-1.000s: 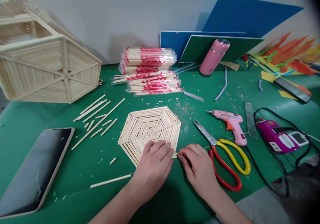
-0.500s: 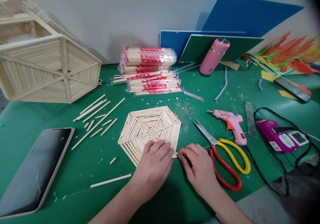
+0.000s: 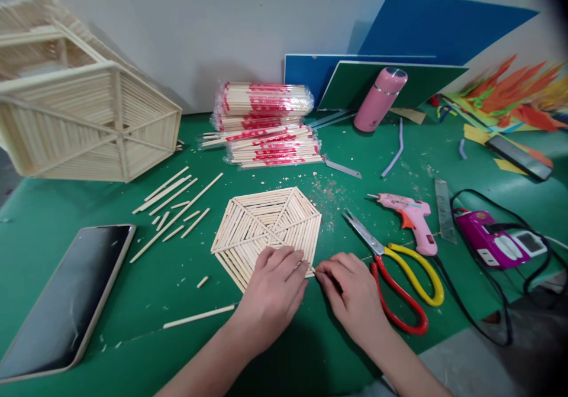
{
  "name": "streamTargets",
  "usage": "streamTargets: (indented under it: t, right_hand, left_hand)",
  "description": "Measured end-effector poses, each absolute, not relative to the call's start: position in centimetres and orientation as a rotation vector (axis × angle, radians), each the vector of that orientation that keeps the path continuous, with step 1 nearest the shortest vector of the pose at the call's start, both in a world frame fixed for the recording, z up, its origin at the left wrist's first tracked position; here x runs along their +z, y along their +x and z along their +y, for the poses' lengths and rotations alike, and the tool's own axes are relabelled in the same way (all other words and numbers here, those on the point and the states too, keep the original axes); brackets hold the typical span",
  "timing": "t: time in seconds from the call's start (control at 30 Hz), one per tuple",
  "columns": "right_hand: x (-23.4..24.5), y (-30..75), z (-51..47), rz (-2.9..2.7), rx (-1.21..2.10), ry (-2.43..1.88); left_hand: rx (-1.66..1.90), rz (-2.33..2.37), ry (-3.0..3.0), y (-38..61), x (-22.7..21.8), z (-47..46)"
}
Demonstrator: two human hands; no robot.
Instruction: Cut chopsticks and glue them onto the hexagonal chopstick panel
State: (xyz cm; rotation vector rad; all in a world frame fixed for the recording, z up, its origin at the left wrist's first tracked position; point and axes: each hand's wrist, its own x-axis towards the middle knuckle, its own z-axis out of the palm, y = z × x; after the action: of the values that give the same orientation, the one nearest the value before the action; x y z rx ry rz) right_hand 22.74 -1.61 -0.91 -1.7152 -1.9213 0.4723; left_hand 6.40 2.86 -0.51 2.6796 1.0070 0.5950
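Observation:
A hexagonal panel of wooden chopstick pieces lies flat on the green table, with crossing spokes over its concentric rows. My left hand rests on its near right part, fingers bent together and pressing it down. At the panel's lower right corner, my right hand has thumb and forefinger pinched on the end of a thin wooden stick; most of that stick is hidden by my left fingers. Scissors with red and yellow handles lie just right of my right hand. A loose chopstick lies left of my left wrist.
Cut sticks lie left of the panel, beside a phone. A large stick-built structure stands behind them. Wrapped chopsticks, a pink bottle, a glue gun and a corded purple power strip are farther out.
Both hands keep practically the same positions on the panel and the stick. The whole view has shifted very slightly.

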Motion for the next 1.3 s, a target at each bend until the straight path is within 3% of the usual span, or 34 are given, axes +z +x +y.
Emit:
streamTargets:
  t: [0.33, 0.83, 1.3]
  right_hand:
    - [-0.6, 23.6, -1.9, -1.798, 0.549, -1.614]
    - [-1.4, 23.7, -2.2, -1.752, 0.516, -1.592]
    - [-1.4, 23.4, -2.2, -1.827, 0.524, -1.591]
  left_hand:
    - [0.59, 1.079, 2.625, 4.8, 0.6, 2.8]
    - [1.026, 1.484, 2.524, 0.9, 0.7, -0.8]
    - [0.824, 1.351, 2.614, 2.5, 1.2, -0.9]
